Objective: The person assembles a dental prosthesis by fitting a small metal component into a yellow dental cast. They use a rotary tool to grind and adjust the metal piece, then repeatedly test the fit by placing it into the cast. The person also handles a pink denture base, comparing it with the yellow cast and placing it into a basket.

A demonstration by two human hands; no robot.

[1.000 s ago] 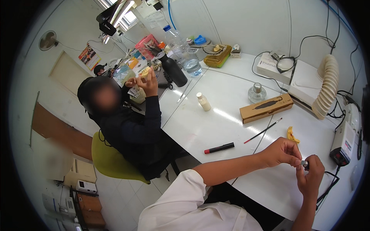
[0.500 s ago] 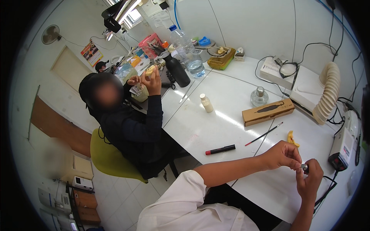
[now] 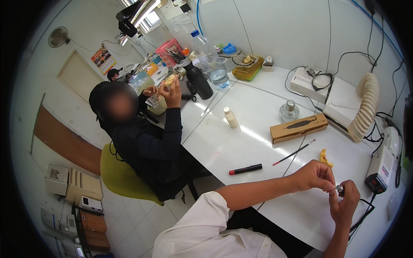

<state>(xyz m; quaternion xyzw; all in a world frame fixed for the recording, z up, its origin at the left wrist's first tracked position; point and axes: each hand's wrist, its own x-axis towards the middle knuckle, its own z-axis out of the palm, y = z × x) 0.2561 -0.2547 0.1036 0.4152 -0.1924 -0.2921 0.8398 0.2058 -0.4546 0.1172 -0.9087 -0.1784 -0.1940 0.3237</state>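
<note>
My right hand (image 3: 345,201) is wrapped round a short handpiece (image 3: 340,188) with a silver metal nose; its rear is hidden in the palm. My left hand (image 3: 317,177) reaches across from the left, thumb and fingertips pinched together right at that nose. Whatever sits between those fingertips is too small to make out. Just beyond my left hand, a yellow curved dental piece (image 3: 325,158) with reddish spots lies on the white table (image 3: 254,176).
A thin brush (image 3: 294,152), a black-and-red marker (image 3: 245,169), a cardboard box (image 3: 299,128), a glass jar (image 3: 289,111) and a cream bottle (image 3: 230,117) stand or lie around. A ribbed hose (image 3: 368,105) and control box (image 3: 380,174) line the right. A co-worker (image 3: 146,137) holds a dental cast (image 3: 169,80).
Both my hands stay together at the handpiece, with only a slight shift of the fingers. The silver nose shows a little more. The co-worker's hands barely move.
</note>
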